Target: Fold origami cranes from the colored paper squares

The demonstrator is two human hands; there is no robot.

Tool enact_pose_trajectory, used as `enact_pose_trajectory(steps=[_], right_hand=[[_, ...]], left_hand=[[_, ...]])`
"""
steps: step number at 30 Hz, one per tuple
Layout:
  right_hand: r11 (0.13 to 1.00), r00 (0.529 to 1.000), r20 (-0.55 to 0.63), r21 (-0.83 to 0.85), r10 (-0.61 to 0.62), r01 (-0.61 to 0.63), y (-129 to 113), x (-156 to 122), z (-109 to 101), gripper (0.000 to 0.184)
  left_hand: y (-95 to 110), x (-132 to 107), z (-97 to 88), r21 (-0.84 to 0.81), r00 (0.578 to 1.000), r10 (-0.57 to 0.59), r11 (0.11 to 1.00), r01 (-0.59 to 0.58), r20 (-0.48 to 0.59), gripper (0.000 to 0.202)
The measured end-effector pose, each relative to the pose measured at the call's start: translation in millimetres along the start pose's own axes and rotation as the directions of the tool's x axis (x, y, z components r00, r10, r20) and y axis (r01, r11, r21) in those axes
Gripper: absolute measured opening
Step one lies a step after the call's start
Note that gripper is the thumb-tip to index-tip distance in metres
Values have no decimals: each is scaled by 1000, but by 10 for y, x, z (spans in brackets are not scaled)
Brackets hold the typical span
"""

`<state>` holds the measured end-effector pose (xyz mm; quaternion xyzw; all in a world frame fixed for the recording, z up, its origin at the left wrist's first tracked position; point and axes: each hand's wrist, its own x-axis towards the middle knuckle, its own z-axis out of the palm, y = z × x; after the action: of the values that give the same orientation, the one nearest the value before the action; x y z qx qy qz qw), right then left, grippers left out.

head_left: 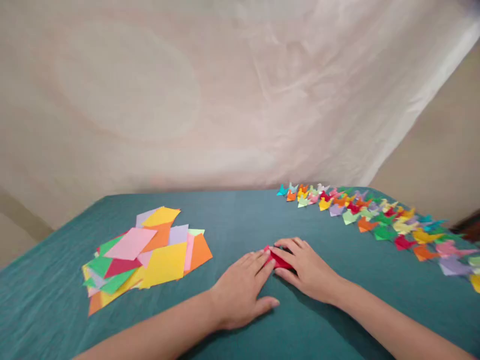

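Red paper (281, 262) lies on the teal cloth (240, 215), partly covered: small, deep pinkish red, looks folded, pointed at its far left, much of its outline hidden. Left hand (240, 289) flat, thumb spread apart from the other digits, fingertips touching the paper's left side. Right hand (310, 267) arches over its right side, fingers parted; cannot tell whether it pinches. Loose coloured sheets (165, 265) to the left, small paper birds (366, 225) to the right

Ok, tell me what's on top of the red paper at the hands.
The left hand and right hand rest partly on the red paper; the parts they cover can't be seen.
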<state>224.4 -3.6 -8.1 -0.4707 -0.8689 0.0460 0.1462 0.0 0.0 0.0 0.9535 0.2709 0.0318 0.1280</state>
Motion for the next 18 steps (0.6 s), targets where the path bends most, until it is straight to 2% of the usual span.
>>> enact_pose_trajectory(steps=[18], right_hand=[[999, 1000, -11, -48, -21, 20, -56, 38, 8, 43]], left_hand=[[-29, 26, 3, 12, 999, 3, 1000, -2, -46, 66]])
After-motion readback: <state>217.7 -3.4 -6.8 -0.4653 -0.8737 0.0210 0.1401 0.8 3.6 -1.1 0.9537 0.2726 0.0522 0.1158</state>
